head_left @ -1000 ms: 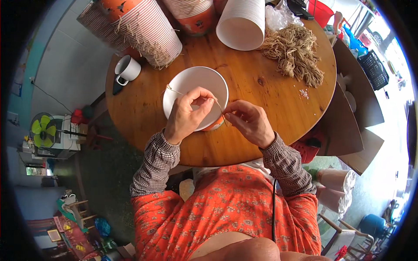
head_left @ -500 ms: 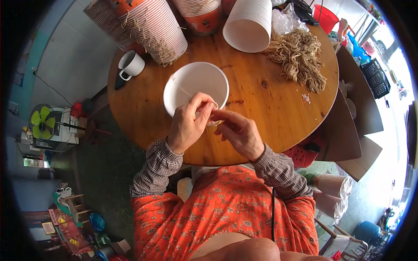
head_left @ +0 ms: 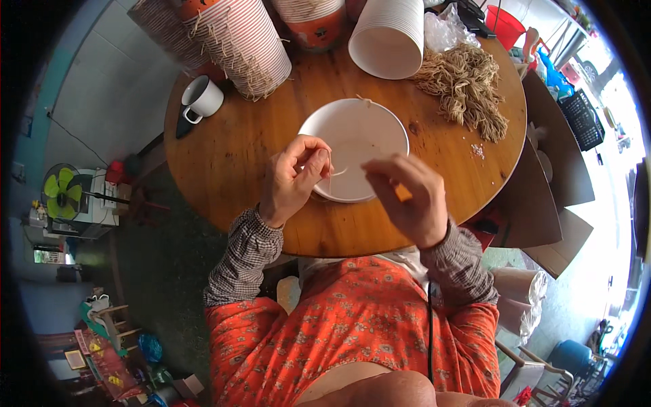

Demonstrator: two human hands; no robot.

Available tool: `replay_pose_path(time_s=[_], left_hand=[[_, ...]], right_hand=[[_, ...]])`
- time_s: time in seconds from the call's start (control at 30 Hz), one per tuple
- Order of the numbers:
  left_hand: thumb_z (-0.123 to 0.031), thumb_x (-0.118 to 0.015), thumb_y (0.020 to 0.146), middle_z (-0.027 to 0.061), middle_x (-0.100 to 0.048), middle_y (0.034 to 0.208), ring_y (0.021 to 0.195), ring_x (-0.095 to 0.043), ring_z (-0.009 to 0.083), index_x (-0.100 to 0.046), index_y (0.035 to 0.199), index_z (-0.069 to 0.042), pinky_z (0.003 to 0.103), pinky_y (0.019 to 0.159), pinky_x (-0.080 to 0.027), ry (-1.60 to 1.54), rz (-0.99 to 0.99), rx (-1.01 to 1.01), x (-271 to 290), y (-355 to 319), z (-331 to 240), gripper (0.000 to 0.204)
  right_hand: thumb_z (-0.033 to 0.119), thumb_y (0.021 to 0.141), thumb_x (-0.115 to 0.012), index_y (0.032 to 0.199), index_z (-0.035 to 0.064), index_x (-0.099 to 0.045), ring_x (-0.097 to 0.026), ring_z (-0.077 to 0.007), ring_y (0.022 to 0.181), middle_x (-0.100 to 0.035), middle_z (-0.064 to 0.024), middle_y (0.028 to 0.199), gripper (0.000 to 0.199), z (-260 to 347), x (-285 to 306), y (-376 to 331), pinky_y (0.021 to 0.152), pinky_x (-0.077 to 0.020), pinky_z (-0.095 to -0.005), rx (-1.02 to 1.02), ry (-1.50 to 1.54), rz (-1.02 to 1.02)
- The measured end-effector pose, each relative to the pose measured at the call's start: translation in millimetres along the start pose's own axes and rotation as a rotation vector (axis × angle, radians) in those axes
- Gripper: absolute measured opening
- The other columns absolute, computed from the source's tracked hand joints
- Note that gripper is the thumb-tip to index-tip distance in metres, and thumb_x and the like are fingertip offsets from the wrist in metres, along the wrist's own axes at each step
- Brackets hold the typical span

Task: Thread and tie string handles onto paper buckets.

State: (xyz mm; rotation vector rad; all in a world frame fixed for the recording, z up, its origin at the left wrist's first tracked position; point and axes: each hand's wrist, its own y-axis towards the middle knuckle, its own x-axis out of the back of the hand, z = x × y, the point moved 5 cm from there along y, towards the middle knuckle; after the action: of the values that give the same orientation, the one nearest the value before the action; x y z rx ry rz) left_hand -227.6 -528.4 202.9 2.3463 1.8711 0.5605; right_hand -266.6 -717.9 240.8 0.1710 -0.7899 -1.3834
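1. white bowl [head_left: 354, 146], round, sits mid-table on a round wooden table [head_left: 230, 169]; all places below are given rel. to this bowl.
2. left hand [head_left: 293, 178] at the bowl's left rim, thumb and fingers pinched together on a thin pale strand [head_left: 337, 173] that runs across the near rim.
3. right hand [head_left: 407, 197] at the bowl's near-right edge, fingers curled; can't tell if it grips the strand.
4. judged: keep the strand taut and low over the bowl, hands close, pinch firm.
5. behind-right: heap of tan fibre [head_left: 468, 85]. behind: stack of white cups [head_left: 386, 34]. behind-left: striped cup stacks [head_left: 237, 41], white mug [head_left: 202, 98]. none blocks the hands.
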Motion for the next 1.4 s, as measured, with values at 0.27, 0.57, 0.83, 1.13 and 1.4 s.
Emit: replay_pose_path(time_s=[0.27,0.57,0.83,1.13,1.4], left_hand=[[-0.011,-0.051,0.099,0.0024,-0.060,0.073,0.067,-0.059,0.0075,-0.055,0.100,0.002,0.023,0.063,-0.052,-0.035,0.018,-0.008,-10,3,-6,0.014],[-0.009,-0.055,0.096,0.0051,-0.067,0.081,0.073,-0.063,0.0074,-0.057,0.102,0.001,0.021,0.063,-0.049,0.114,-0.043,-0.066,-3,-1,-8,0.012],[-0.003,-0.064,0.088,0.0061,-0.067,0.084,0.082,-0.066,0.0105,-0.058,0.112,0.002,0.024,0.072,-0.055,0.030,0.078,0.154,2,-7,-15,0.025],[-0.005,-0.065,0.087,0.0064,-0.071,0.089,0.079,-0.066,0.0110,-0.067,0.102,0.001,0.025,0.071,-0.052,0.223,0.173,0.160,2,-2,-15,0.016],[-0.009,-0.063,0.090,0.0059,-0.067,0.079,0.070,-0.062,0.0097,-0.065,0.093,0.004,0.024,0.064,-0.050,0.114,0.113,0.183,4,-3,-12,0.014]], right_hand=[[0.013,0.080,-0.069,0.103,0.0072,-0.063,-0.065,-0.0270,0.073,-0.066,-0.0111,0.085,0.025,-20,-20,23,0.064,-0.0510,-0.0369,0.028,-0.218,0.347],[0.019,0.087,-0.065,0.095,0.0002,-0.059,-0.069,-0.0264,0.072,-0.069,-0.0160,0.086,0.022,-34,-43,33,0.063,-0.0544,-0.0349,-0.281,0.184,0.421],[0.013,0.089,-0.063,0.090,-0.0026,-0.061,-0.067,-0.0159,0.063,-0.068,-0.0117,0.074,0.016,-35,-37,35,0.058,-0.0538,-0.0285,-0.279,0.287,0.345],[0.019,0.087,-0.064,0.088,0.0027,-0.065,-0.068,-0.0263,0.068,-0.066,-0.0146,0.071,0.016,-31,-36,42,0.061,-0.0530,-0.0342,-0.129,0.194,0.322],[0.014,0.085,-0.065,0.106,0.0055,-0.058,-0.066,-0.0289,0.078,-0.066,-0.0117,0.085,0.023,-33,-25,47,0.068,-0.0532,-0.0340,-0.007,0.248,0.431]])
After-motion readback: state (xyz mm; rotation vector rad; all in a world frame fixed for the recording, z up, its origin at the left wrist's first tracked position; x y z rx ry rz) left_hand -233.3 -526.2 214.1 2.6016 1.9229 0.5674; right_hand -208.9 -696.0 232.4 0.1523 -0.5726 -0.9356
